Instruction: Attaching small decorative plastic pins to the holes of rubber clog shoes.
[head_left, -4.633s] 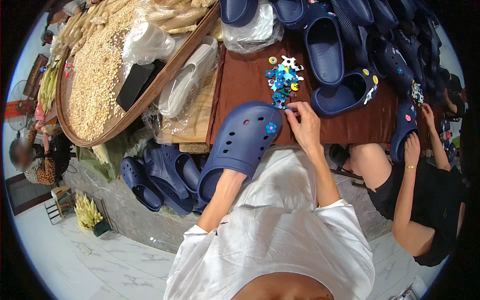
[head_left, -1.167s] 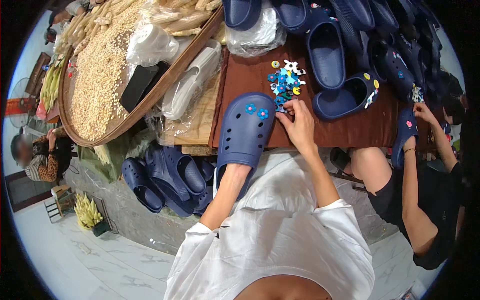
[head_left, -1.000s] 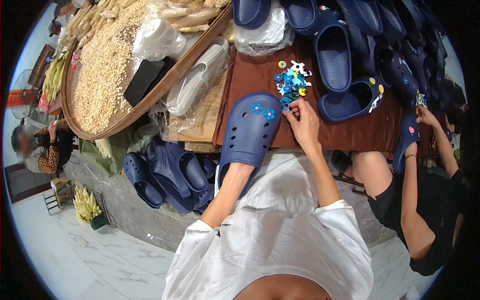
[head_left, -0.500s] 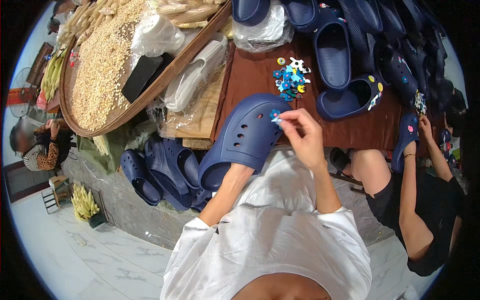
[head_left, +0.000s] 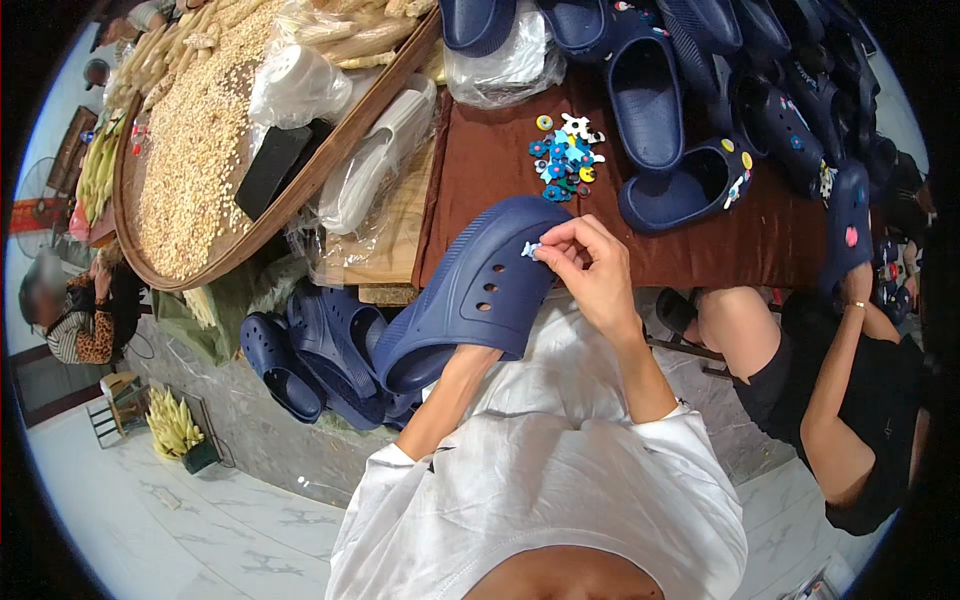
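Note:
A navy blue clog with round vent holes [head_left: 450,285] is held up before me, its toe pointing away and to the right. My left hand [head_left: 478,362] is pushed into its foot opening and bears it; the fingers are hidden inside. Between thumb and fingertips, my right hand [head_left: 580,262] pinches a small light blue and white shoe charm [head_left: 531,250] against a hole on the clog's upper. Beyond the toe, a pile of charms [head_left: 566,160] in blue, white and yellow lies on the brown cloth [head_left: 480,150].
Several navy clogs [head_left: 645,110] cover the table's right side; others [head_left: 290,370] hang below its left edge. A wide woven tray [head_left: 225,272] holds pale kernels and a black phone [head_left: 278,170]. A wrapped grey clog [head_left: 380,165] lies beside it. A co-worker [head_left: 860,400] sits at right.
The clog has tilted, and its toe has shifted slightly left. My right hand has brought the charm down and left onto the upper. The co-worker's clog has moved up and right.

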